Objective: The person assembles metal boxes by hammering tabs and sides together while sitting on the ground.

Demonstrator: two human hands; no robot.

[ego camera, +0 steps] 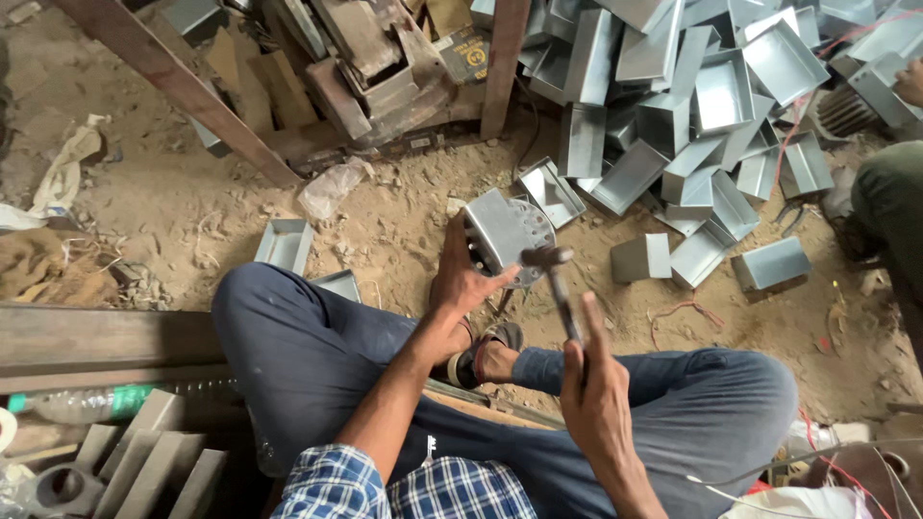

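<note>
My left hand (462,279) grips a small grey sheet-metal box (502,235), tilted on a round metal block on the sandy ground in front of my sandalled foot (484,358). My right hand (593,392) is closed on the handle of a hammer (558,288). The hammer's head (546,256) is raised just beside the box's right edge. My legs in dark blue trousers are folded to either side.
A big heap of identical metal boxes (692,96) fills the top right. Loose boxes (286,244) lie on the sand (404,226). Another person's arm (889,197) shows at the right edge. Wooden beams (183,86), scrap, a plastic bottle (82,402) and pliers (794,215) lie around.
</note>
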